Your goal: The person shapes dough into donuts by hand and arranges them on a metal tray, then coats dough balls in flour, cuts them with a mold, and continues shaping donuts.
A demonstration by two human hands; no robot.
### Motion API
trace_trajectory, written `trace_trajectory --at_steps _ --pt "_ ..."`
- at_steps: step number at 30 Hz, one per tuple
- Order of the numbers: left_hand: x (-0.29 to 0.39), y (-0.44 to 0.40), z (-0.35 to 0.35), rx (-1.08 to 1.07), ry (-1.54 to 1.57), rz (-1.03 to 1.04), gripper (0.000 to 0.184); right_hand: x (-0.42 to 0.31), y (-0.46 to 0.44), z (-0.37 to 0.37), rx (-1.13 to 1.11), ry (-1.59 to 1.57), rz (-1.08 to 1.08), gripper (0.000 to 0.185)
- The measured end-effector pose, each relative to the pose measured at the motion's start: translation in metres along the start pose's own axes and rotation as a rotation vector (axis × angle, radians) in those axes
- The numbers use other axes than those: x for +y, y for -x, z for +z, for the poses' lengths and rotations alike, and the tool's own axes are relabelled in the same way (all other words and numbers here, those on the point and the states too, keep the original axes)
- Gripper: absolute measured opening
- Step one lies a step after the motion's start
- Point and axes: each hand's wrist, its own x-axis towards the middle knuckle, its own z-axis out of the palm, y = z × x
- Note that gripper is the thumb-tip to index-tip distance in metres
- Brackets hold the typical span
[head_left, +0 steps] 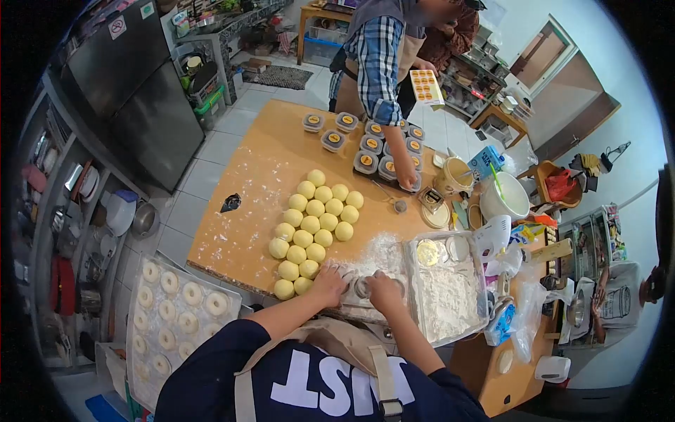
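My left hand (328, 285) lies low over the floured front edge of the table, fingers stretched out beside a pale piece of dough. Close to its right, my right hand (384, 292) has its fingers closed at the rim of a small round cutter (362, 287), which rests on the floured surface. Its details are too small to make out. Several smooth yellow dough balls (309, 224) sit in rows just beyond my left hand. Loose flour (384, 252) covers the wood ahead of my right hand.
Right of my hands stands a flour tray (413, 281) with pale discs at its far end. Ring-shaped dough pieces (188, 322) fill a tray at lower left. Across the table, a co-worker's hand (406, 172) touches labelled tubs (365, 162). A white bowl (505, 197) stands at right.
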Motion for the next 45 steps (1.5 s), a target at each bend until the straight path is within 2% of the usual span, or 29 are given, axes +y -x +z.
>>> trace_trajectory --at_steps 2,14,17,20,23,27,34,38,45 --pt "-0.002 0.001 0.003 0.084 0.014 0.016 0.090 0.003 -0.002 0.012 0.001 -0.007 -0.003 0.019" --pt "0.002 0.002 -0.013 -0.060 0.056 -0.018 0.096 -0.001 0.001 0.021 0.048 0.034 0.025 0.012" --pt "0.003 0.000 -0.015 -0.135 0.025 -0.037 0.096 0.009 0.002 0.015 0.172 -0.147 0.030 0.013" --pt "0.004 0.003 -0.018 -0.113 -0.017 -0.025 0.096 0.017 0.001 -0.005 0.233 -0.150 0.117 0.015" --pt "0.004 -0.001 -0.014 -0.145 -0.007 -0.032 0.094 0.008 0.004 -0.017 0.181 -0.104 0.126 0.016" --pt "0.004 0.001 -0.013 -0.058 -0.031 -0.009 0.095 0.001 0.004 0.000 0.063 0.038 0.051 0.016" --pt "0.005 0.002 -0.023 -0.068 0.006 -0.005 0.094 0.005 0.004 0.023 0.103 -0.039 -0.019 0.013" --pt "0.001 0.000 -0.002 0.027 0.019 0.001 0.089 -0.001 0.004 0.025 0.078 0.013 0.041 0.012" --pt "0.001 0.001 -0.003 0.025 0.071 -0.002 0.082 -0.005 0.000 0.023 0.066 0.011 0.068 0.010"
